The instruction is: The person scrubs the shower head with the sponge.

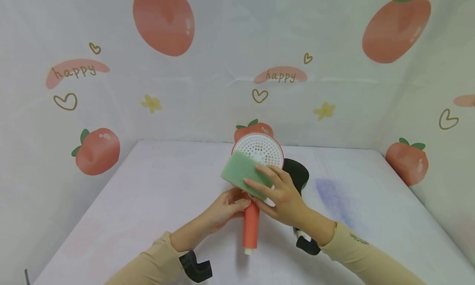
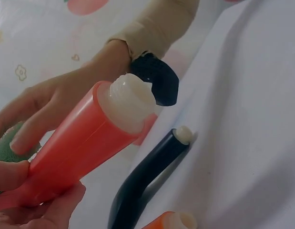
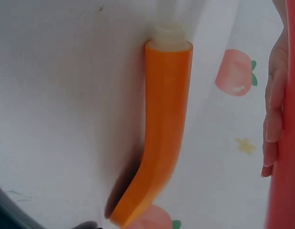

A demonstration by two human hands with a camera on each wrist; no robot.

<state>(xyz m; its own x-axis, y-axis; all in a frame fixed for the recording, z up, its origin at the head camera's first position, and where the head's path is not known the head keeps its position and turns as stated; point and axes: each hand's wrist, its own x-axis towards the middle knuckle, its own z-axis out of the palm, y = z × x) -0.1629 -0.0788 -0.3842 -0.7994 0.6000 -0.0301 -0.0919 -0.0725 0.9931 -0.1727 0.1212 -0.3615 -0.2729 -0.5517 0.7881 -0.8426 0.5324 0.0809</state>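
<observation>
My left hand (image 1: 231, 202) grips the handle of a red shower head (image 1: 251, 227), held upright over the white table (image 1: 156, 202); its round white perforated face (image 1: 261, 149) points toward me. My right hand (image 1: 272, 186) holds a green sponge (image 1: 243, 171) flat against the lower part of that face, fingers laid over it. The left wrist view shows the red handle (image 2: 85, 148) with its white threaded end, my left fingers (image 2: 52, 210) around it, and a corner of the sponge (image 2: 6, 150).
A black shower head (image 1: 298, 174) lies on the table behind my right hand; its handle (image 2: 142, 181) shows under the red one. An orange shower head handle (image 3: 162, 129) lies flat on the cloth nearby. Printed curtain walls (image 1: 208, 70) close in three sides.
</observation>
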